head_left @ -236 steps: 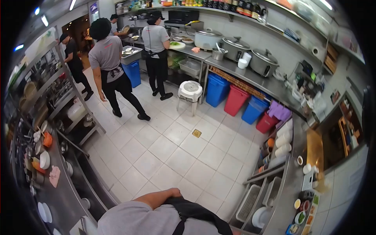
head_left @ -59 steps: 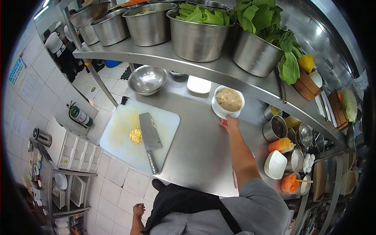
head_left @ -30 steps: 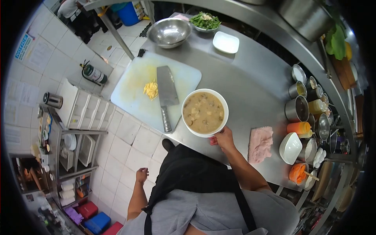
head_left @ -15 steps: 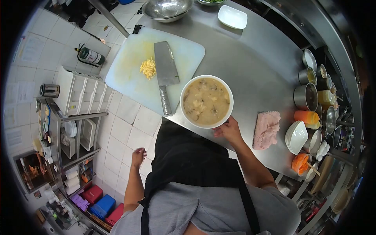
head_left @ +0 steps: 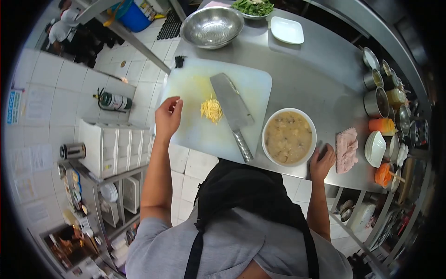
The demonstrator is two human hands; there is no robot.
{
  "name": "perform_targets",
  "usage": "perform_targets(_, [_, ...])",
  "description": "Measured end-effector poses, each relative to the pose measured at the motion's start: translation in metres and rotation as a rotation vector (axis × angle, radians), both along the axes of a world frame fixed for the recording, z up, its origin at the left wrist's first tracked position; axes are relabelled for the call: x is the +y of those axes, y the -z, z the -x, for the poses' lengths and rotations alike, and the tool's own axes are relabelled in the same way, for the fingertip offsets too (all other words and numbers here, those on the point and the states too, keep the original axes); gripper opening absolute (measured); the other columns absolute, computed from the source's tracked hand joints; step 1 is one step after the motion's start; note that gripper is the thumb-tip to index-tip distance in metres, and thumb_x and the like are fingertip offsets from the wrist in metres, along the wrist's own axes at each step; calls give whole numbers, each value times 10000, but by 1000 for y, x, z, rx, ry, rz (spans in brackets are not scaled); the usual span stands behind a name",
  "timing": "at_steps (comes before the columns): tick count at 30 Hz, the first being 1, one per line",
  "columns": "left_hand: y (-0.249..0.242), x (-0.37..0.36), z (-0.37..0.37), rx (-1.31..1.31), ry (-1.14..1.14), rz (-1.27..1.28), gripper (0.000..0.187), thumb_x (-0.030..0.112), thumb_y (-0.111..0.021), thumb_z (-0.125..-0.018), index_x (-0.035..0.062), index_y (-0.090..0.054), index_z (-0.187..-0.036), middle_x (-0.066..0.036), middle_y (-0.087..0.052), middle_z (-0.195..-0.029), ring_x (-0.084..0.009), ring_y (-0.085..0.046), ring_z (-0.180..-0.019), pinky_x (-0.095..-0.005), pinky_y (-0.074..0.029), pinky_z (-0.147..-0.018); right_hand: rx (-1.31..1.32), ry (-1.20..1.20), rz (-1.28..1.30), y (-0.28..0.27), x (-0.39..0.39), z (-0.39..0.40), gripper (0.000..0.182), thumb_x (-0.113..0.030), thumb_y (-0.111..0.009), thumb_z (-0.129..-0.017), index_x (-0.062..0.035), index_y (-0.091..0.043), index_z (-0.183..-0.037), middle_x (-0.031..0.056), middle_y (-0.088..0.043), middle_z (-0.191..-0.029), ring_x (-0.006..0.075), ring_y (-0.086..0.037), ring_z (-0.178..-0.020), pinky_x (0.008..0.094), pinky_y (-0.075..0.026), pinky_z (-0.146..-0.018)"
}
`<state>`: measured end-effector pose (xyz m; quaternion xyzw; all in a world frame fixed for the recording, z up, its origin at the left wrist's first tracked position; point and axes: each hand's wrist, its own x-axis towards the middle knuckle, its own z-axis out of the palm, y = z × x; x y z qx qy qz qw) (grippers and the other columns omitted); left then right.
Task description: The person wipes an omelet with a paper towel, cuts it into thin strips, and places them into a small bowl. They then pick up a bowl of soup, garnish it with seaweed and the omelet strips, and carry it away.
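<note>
My left hand [head_left: 168,116] is over the left edge of the white cutting board [head_left: 186,135], fingers loosely bent with a gap at the thumb and nothing visible in them. Right of it, a small heap of yellow shreds [head_left: 211,110] lies on the board. A cleaver [head_left: 232,104] lies flat beside the heap, its metal handle [head_left: 242,146] pointing toward me. At the board's right stands a white bowl [head_left: 314,135] of thick soup [head_left: 288,137] with pale and dark bits. My right hand [head_left: 322,162] rests on the steel table beside the bowl, fingers apart and holding nothing.
A folded pink cloth [head_left: 346,150] lies right of my right hand. Stacked white dishes [head_left: 375,149], pots [head_left: 376,102] and sauce bottles [head_left: 382,125] line the right side. Metal bowls [head_left: 212,28], greens [head_left: 253,7] and a white dish [head_left: 287,30] stand at the back.
My left hand has risen from beside my body to the cutting board's left edge. My right hand has come away from the bowl's rim onto the table. The whole view has shifted.
</note>
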<state>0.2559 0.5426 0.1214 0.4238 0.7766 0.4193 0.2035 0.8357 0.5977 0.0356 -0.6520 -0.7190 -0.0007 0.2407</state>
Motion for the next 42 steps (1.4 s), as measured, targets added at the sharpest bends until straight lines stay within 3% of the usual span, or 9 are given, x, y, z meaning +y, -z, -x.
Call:
perform_targets(2, [-12,49,16,247,21,70,394,279,-740,-944,-31,-708,-1184,-163,-742,-1006,-210,-698,-800,-338,-563,-740,-44,73,-28,3,1,6,519,-224,-713,-936,16,-540,-1362,249,-580,-1345,455,-536,-1221,536,-403,-1071])
perform_targets(6, [33,135,78,785,254,-181,434,255,-731,-907,-9,-673,-1247,-252,-698,-1143,-405,-667,-1043,-492,-532,-918,-21,105,-75,7,-1,-2,533,-257,-719,-933,12,-546,-1360,246,-574,-1339,447,-527,-1238,526,-407,-1070])
perform_targets(9, [20,174,74,833,303,-66,526,253,-730,-891,-13,-611,-1329,-277,-680,-1159,-453,-622,-1123,-515,-496,-989,-12,173,-52,-2,-5,4,537,-267,-722,-926,9,-547,-1352,228,-576,-1329,432,-525,-1236,521,-411,-1071])
perform_targets(17, [18,223,103,749,242,561,531,307,-712,-850,-32,-606,-1244,-300,-698,-1220,-480,-664,-1153,-509,-522,-1016,16,238,-34,-9,-7,5,567,-299,-707,-921,-17,-525,-1378,185,-575,-1334,389,-513,-1256,497,-405,-1082])
perform_targets(26, [39,221,103,800,286,457,489,198,-672,-827,-19,-615,-1261,-323,-676,-1194,-473,-673,-1125,-518,-548,-979,47,246,-40,-12,-10,3,564,-295,-706,-910,-23,-538,-1374,172,-568,-1349,373,-516,-1261,482,-410,-1078])
perform_targets(31, [-4,190,35,793,271,285,524,187,-717,-819,19,-608,-1303,-272,-662,-1201,-441,-671,-1086,-510,-556,-937,61,255,-8,-11,-9,2,561,-297,-706,-911,-28,-539,-1374,173,-561,-1353,371,-516,-1259,484,-407,-1077])
perform_targets(33, [-18,175,-4,643,444,45,529,174,-753,-826,33,-612,-1316,-229,-666,-1183,-410,-675,-1052,-482,-565,-897,65,255,1,-12,-10,1,561,-297,-706,-912,-28,-538,-1375,173,-560,-1354,370,-515,-1261,484,-405,-1079])
perform_targets(37, [-65,137,-123,382,605,25,522,135,-769,-841,31,-619,-1330,-206,-654,-1161,-357,-684,-1034,-426,-574,-862,68,239,-18,-13,-9,1,557,-297,-705,-915,-31,-540,-1376,169,-558,-1357,365,-512,-1267,485,-402,-1079])
perform_targets(42, [-100,107,-216,367,854,-84,539,146,-777,-834,35,-608,-1333,-204,-639,-1183,-379,-668,-1053,-447,-558,-904,81,245,-10,-13,-9,1,556,-297,-706,-914,-32,-545,-1375,165,-557,-1358,361,-510,-1272,484,-403,-1076])
